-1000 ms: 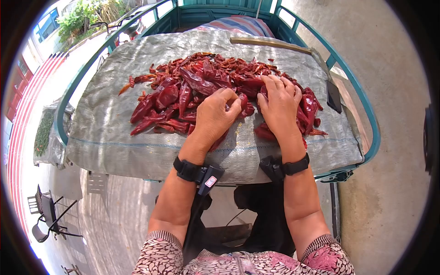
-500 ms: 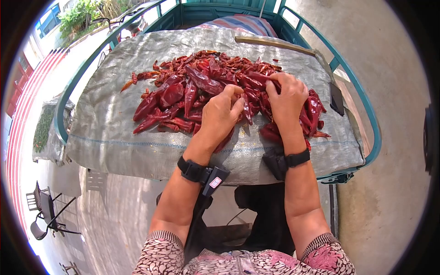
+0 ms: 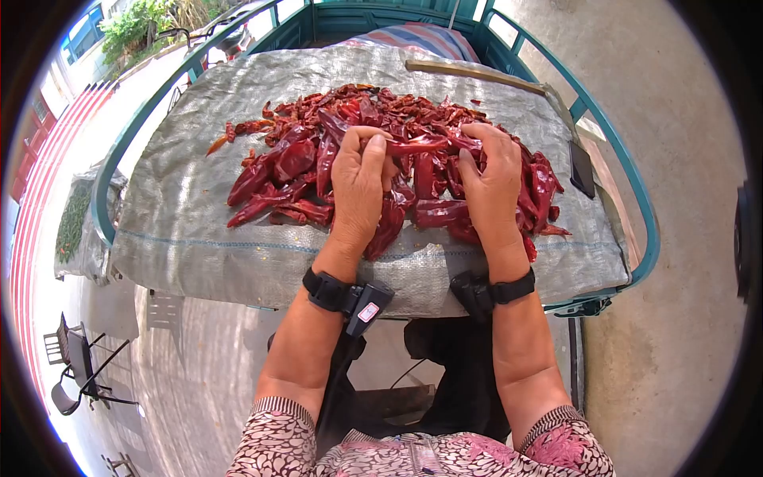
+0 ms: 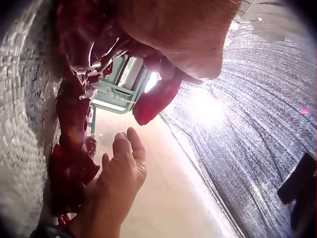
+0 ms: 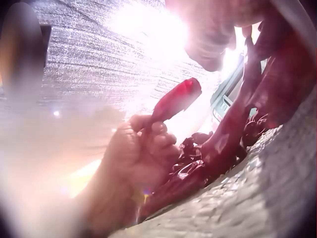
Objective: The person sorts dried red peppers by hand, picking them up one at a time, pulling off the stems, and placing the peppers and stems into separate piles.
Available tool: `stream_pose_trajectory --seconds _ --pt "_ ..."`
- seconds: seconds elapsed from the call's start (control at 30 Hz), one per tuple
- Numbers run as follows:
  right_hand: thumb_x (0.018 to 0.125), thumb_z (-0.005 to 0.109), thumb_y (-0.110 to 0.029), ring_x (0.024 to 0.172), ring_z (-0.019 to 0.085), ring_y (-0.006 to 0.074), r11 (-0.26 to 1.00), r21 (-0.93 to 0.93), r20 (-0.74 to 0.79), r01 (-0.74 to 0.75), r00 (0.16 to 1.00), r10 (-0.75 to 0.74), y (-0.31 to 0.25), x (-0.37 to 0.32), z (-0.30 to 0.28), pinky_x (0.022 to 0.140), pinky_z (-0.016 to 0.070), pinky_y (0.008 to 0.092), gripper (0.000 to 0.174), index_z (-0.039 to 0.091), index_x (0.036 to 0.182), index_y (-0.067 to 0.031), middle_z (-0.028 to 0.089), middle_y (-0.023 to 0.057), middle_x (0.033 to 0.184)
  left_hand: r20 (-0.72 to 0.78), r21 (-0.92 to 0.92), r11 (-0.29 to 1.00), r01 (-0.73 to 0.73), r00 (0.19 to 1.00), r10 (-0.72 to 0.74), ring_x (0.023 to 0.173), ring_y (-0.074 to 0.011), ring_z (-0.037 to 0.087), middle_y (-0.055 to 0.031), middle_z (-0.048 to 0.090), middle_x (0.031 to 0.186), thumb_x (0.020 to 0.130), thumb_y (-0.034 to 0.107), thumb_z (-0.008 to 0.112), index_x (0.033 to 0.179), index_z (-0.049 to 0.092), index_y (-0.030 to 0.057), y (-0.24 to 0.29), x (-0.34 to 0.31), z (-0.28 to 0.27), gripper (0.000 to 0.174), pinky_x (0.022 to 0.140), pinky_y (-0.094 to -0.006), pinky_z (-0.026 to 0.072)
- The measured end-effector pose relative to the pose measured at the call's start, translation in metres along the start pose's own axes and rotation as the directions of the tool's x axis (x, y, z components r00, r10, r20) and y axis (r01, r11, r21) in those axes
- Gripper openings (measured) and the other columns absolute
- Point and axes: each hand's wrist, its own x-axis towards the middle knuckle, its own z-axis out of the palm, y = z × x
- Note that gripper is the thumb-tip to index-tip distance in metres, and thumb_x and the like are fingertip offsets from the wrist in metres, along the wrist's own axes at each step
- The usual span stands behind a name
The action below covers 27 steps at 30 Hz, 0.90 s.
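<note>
Pinched between the left hand's (image 3: 358, 191) thumb and fingers is a red pepper (image 3: 424, 145), its free end pointing right over the pile. The right wrist view shows that left hand (image 5: 138, 158) gripping the pepper (image 5: 176, 100); the left wrist view has the same pepper (image 4: 156, 103) below the fingers. The right hand (image 3: 494, 187) hovers at the pile's right part, thumb apart from bent fingers. Seen in the left wrist view, the right hand (image 4: 119, 178) has loosely bent fingers around nothing. Large glossy peppers (image 3: 294, 160) lie left of the hands, others (image 3: 441, 212) between the wrists.
A grey woven sheet (image 3: 191, 266) covers a teal cart with side rails (image 3: 616, 143). Smaller dried pieces (image 3: 318, 107) lie at the pile's back. A wooden stick (image 3: 477, 75) lies behind, a phone (image 3: 581, 168) at the right, and a chair (image 3: 83, 366) on the ground left.
The left hand has moved left and a little away from the body, and a pepper now sticks out of its grip. The right hand has shifted slightly left from half a second ago.
</note>
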Motion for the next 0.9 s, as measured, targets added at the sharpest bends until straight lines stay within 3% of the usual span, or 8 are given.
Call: stream_pose_trajectory --seconds 0.2,0.3,0.43,0.47,0.6,0.7,0.73,0.9 --pt "0.087 0.069 -0.013 0.112 0.06 0.0282 0.995 -0.102 0.08 -0.01 0.997 0.018 0.0 -0.001 -0.003 0.103 0.0386 0.0449 0.021 0.072 0.108 -0.0148 0.07 0.0049 0.111 0.202 0.119 0.993 -0.008 0.979 -0.017 0.055 -0.0011 0.04 0.0063 0.048 0.066 0.101 0.013 0.052 0.104 0.062 0.0055 0.007 -0.003 -0.002 0.013 0.05 -0.0199 0.0316" --pt "0.087 0.069 -0.017 0.11 0.061 0.028 0.998 -0.064 0.247 -0.03 0.968 0.045 -0.004 -0.004 -0.014 0.105 0.0357 0.0466 0.019 0.071 0.106 -0.0134 0.071 0.0055 0.106 0.212 0.122 0.993 -0.004 0.977 -0.022 0.055 -0.0006 0.039 0.0072 0.047 0.066 0.1 0.011 0.053 0.106 0.062 0.0051 0.004 -0.005 0.001 0.012 0.05 -0.0193 0.0313" --pt "0.085 0.073 -0.02 0.107 0.063 0.0271 0.986 -0.113 0.471 -0.123 0.867 0.162 -0.015 -0.002 -0.04 0.11 0.031 0.0502 0.023 0.069 0.107 -0.0115 0.072 0.0051 0.101 -0.063 0.114 0.993 -0.014 0.998 0.021 0.055 -0.0006 0.042 0.0044 0.052 0.068 0.102 0.014 0.057 0.108 0.059 0.0053 -0.004 0.002 0.0 0.011 0.048 -0.0188 0.0334" --pt "0.085 0.074 -0.02 0.107 0.063 0.0269 0.988 -0.126 0.488 -0.093 0.861 0.143 -0.016 -0.004 -0.044 0.112 0.0298 0.051 0.024 0.068 0.107 -0.0112 0.072 0.0046 0.1 -0.044 0.034 0.999 0.03 0.999 -0.029 0.055 -0.0011 0.044 0.0025 0.055 0.07 0.103 0.017 0.057 0.107 0.059 0.0057 -0.003 0.002 -0.003 0.012 0.048 -0.0185 0.0347" --pt "0.082 0.076 -0.016 0.106 0.064 0.0262 0.989 -0.05 0.563 0.137 0.822 -0.086 -0.017 -0.012 -0.046 0.116 0.0258 0.0534 0.023 0.068 0.103 -0.0107 0.072 0.0046 0.096 0.088 0.173 0.985 0.019 0.996 -0.035 0.06 -0.0023 0.049 0.0004 0.062 0.078 0.103 0.021 0.061 0.117 0.061 0.0055 -0.007 -0.001 0.006 0.02 0.053 -0.0192 0.0402" --pt "0.082 0.076 -0.013 0.102 0.065 0.0272 0.999 -0.022 0.655 0.049 0.755 -0.023 -0.018 -0.008 -0.048 0.116 0.0227 0.0542 0.019 0.068 0.098 -0.0103 0.072 0.0061 0.095 0.225 0.395 0.916 -0.073 0.974 -0.019 0.07 -0.0045 0.055 0.0007 0.063 0.081 0.102 0.022 0.063 0.123 0.062 0.0052 -0.007 -0.002 0.004 0.027 0.062 -0.0209 0.0455" --pt "0.082 0.076 -0.012 0.099 0.066 0.0265 1.0 0.025 0.635 0.005 0.772 -0.02 -0.019 -0.004 -0.05 0.114 0.0278 0.0519 0.018 0.069 0.098 -0.01 0.072 0.0068 0.095 0.244 0.433 0.901 -0.001 0.963 -0.116 0.078 -0.0065 0.057 0.0012 0.062 0.081 0.102 0.026 0.063 0.118 0.066 0.0044 0.0 -0.003 0.003 0.027 0.068 -0.0228 0.0472" --pt "0.082 0.076 -0.004 0.084 0.07 0.0219 0.874 0.372 0.462 -0.313 0.879 0.118 -0.02 -0.004 -0.047 0.089 0.0522 0.0355 0.02 0.069 0.1 -0.0084 0.072 0.0099 0.096 0.353 0.41 0.89 -0.201 0.935 0.049 0.08 -0.0094 0.057 -0.0013 0.062 0.083 0.105 0.033 0.055 0.105 0.069 0.002 -0.005 -0.004 0.0 0.034 0.069 -0.0262 0.047"
